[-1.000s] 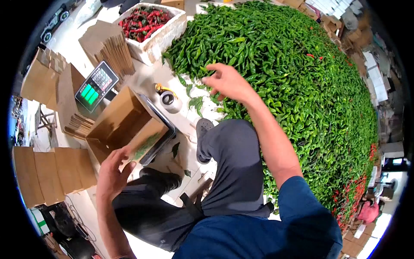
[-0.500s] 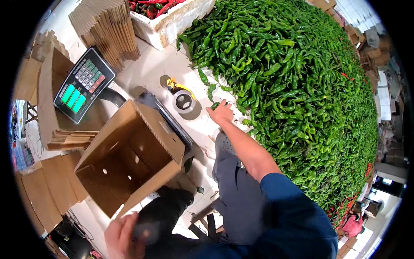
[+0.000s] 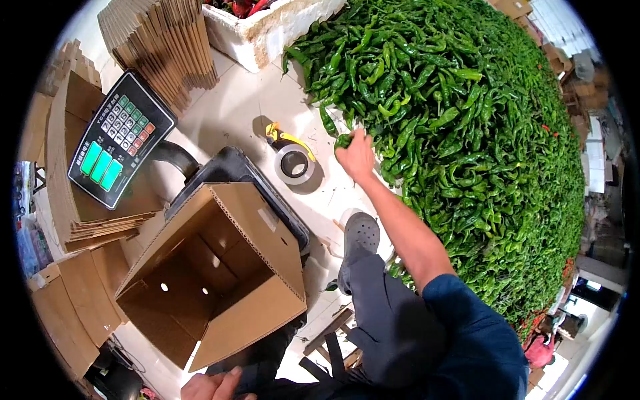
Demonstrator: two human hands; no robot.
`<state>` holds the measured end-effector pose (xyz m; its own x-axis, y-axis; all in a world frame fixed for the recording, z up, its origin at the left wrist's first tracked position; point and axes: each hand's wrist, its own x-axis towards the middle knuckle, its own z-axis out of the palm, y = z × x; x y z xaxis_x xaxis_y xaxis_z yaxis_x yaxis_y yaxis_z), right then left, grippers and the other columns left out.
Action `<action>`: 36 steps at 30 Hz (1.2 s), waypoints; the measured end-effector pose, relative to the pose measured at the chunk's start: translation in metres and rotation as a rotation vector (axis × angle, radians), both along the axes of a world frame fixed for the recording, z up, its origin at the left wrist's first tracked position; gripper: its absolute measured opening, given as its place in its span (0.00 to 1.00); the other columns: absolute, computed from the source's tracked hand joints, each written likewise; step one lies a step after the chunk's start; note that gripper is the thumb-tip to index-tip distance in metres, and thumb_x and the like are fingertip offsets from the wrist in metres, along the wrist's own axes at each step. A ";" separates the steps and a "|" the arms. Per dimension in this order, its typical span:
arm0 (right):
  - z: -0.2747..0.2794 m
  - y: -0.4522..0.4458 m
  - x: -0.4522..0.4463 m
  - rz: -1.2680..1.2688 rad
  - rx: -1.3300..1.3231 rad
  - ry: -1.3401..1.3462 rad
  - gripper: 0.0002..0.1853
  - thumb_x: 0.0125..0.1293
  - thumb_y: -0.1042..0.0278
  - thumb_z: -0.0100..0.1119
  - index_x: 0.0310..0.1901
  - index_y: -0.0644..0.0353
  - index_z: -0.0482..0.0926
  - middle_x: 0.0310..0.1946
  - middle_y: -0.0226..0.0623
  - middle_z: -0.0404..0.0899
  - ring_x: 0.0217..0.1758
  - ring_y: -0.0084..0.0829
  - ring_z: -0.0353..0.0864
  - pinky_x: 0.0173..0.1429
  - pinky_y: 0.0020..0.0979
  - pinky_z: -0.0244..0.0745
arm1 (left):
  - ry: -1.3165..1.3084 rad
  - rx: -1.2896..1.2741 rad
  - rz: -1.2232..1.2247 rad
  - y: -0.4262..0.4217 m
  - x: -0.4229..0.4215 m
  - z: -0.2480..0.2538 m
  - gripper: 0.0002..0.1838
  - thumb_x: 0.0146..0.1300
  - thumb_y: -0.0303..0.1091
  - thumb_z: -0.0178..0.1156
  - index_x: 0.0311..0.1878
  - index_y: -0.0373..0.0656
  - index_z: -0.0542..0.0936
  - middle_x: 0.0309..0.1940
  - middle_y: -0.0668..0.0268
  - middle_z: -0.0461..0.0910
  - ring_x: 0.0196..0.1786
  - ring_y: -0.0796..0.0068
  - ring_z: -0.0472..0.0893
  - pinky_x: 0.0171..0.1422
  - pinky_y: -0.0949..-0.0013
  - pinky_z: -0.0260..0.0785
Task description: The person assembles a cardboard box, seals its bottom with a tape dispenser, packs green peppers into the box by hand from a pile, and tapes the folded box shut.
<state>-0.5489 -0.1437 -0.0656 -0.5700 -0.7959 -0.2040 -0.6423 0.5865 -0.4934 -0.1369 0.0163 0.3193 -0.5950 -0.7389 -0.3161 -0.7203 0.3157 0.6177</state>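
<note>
My right hand [image 3: 355,155] is closed round a green pepper [image 3: 343,141] at the left edge of a large heap of green peppers [image 3: 453,133]. Another loose green pepper [image 3: 328,122] lies on the floor just beyond it. My left hand [image 3: 212,387] is low in the view by my lap, partly cut off by the lower edge. Its visible fingers are loosely bent and apart, with nothing seen in them. Near that hand, an open cardboard box [image 3: 257,300] sits on the black scale platform [image 3: 230,163]. Several holes show in its inside walls.
A roll of tape [image 3: 293,165] with a yellow-handled tool [image 3: 293,140] lies on the floor. The scale's display [image 3: 123,140] is lit. Flattened cartons [image 3: 160,53] stand behind, beside a white foam box [image 3: 267,30] of red peppers. A person in red [image 3: 539,350] is at far right.
My right hand has moved slightly up along the heap's edge, with the green pepper in it. My left hand has dropped lower, towards my lap. The view has shifted a little.
</note>
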 end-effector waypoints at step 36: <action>0.083 -0.022 -0.022 -0.084 -0.710 -0.878 0.22 0.53 0.77 0.69 0.52 0.59 0.78 0.36 0.30 0.81 0.37 0.22 0.79 0.38 0.27 0.77 | -0.085 0.080 -0.004 -0.009 -0.014 -0.015 0.29 0.59 0.26 0.70 0.65 0.40 0.77 0.39 0.54 0.83 0.38 0.53 0.83 0.43 0.58 0.76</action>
<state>-0.5713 -0.1660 0.0174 -0.5090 -0.8573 -0.0771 0.1186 0.0189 -0.9928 -0.1514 0.0073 0.3044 -0.5665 -0.7072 -0.4231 -0.7697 0.2707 0.5781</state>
